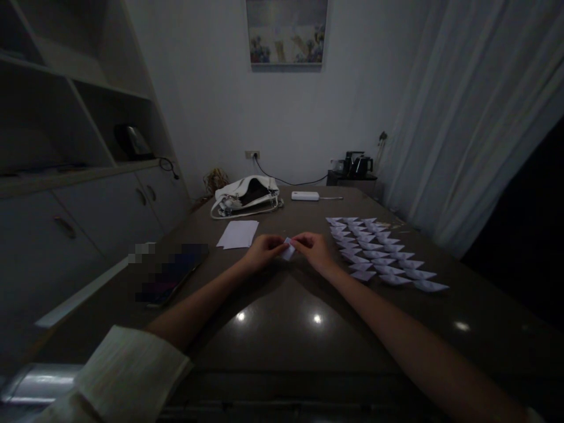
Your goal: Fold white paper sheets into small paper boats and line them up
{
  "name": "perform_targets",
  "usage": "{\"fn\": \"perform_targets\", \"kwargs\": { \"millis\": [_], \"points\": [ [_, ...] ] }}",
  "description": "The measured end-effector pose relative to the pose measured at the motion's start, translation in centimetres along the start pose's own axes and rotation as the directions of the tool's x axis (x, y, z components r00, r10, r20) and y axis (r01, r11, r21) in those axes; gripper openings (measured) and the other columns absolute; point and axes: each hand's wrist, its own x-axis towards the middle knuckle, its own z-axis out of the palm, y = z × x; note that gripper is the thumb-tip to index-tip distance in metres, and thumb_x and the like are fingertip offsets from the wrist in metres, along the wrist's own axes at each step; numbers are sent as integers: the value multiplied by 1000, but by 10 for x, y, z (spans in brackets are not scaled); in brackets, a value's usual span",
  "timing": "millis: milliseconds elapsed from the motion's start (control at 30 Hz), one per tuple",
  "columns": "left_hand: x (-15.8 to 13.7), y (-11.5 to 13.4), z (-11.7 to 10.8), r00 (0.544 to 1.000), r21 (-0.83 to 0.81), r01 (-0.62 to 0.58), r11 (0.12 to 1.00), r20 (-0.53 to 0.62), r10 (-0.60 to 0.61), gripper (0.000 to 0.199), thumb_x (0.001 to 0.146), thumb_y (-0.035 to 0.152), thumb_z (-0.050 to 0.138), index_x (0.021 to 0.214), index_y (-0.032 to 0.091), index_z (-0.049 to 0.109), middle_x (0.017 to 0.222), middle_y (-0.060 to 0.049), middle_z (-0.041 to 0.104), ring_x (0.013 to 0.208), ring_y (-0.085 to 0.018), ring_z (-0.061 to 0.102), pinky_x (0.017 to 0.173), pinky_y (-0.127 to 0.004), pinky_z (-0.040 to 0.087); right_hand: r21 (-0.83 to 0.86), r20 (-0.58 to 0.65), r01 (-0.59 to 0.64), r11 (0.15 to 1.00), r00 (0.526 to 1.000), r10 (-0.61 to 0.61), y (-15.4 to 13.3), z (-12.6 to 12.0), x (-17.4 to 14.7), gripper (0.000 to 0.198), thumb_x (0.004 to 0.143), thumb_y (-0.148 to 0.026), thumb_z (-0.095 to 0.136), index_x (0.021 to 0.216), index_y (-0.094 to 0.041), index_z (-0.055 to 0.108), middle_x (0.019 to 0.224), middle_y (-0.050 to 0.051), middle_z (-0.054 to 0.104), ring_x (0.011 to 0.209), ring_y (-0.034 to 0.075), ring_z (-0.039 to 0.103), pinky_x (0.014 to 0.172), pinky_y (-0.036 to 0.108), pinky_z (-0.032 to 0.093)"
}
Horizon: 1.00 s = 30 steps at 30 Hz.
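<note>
Between my two hands is a small folded piece of white paper (288,251), held just above the dark table (282,341). My left hand (264,251) pinches its left side with thumb and fingertips. On its right side, my right hand (314,249) grips it the same way. To the right stand rows of folded white paper boats (381,252). Left of my hands lies a small stack of white paper sheets (238,234). The exact folds of the held paper are too small to make out.
A white handbag (247,197) sits at the table's far left, a white power bank (305,195) with a cable at the far middle. Nearer on the left lies a dark flat device (174,275), partly blurred. A curtain (458,117) hangs at the right.
</note>
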Motion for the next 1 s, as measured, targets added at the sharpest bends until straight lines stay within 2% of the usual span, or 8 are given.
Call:
{"fn": "perform_targets", "kwargs": {
  "millis": [167, 333, 600, 800, 1000],
  "points": [
    [-1, 6, -2, 994, -12, 0, 1000, -112, -1, 39, 76, 46, 61, 87, 9, 67, 81, -8, 70, 71, -19, 62, 64, -26, 46, -112, 0, 74, 991, 997, -74, -5, 1, -3, 16, 72, -32, 65, 73, -16, 68, 72, 7, 69, 66, 19, 63, 63, 30, 49],
    [-2, 10, -1, 992, -43, 1, 999, -127, -7, 38, 74, 47, 63, 83, 10, 67, 77, -8, 70, 69, -19, 63, 63, -26, 47, -118, -8, 74, 990, 997, -76, -10, 1, -4, 15, 71, -30, 65, 72, -15, 68, 71, 7, 69, 66, 20, 63, 62, 30, 49],
    [0, 4, -2, 961, -91, -64, 994, -274, 37, 37, 74, 47, 64, 81, 11, 66, 75, -7, 70, 68, -18, 63, 61, -25, 46, 160, -27, -59, 985, 998, 64, -8, 2, -2, 24, 62, -33, 72, 78, -15, 67, 78, 6, 70, 71, 18, 64, 71, 31, 50],
    [1, 5, -2, 944, -123, -104, 987, -326, 59, 34, 71, 46, 67, 78, 13, 66, 75, -7, 70, 70, -19, 64, 63, -26, 48, 184, -59, -49, 982, 996, 60, -9, 2, -2, 23, 62, -33, 73, 77, -17, 68, 78, 4, 69, 74, 18, 64, 74, 31, 49],
    [0, 7, -3, 941, -114, -133, 985, -326, 89, 31, 74, 43, 65, 79, 13, 66, 78, -7, 70, 73, -19, 65, 66, -26, 50, 168, -72, -37, 985, 996, 49, -11, 2, -2, 22, 63, -33, 73, 77, -17, 68, 78, 4, 69, 74, 18, 64, 73, 30, 49]
  ]
}}
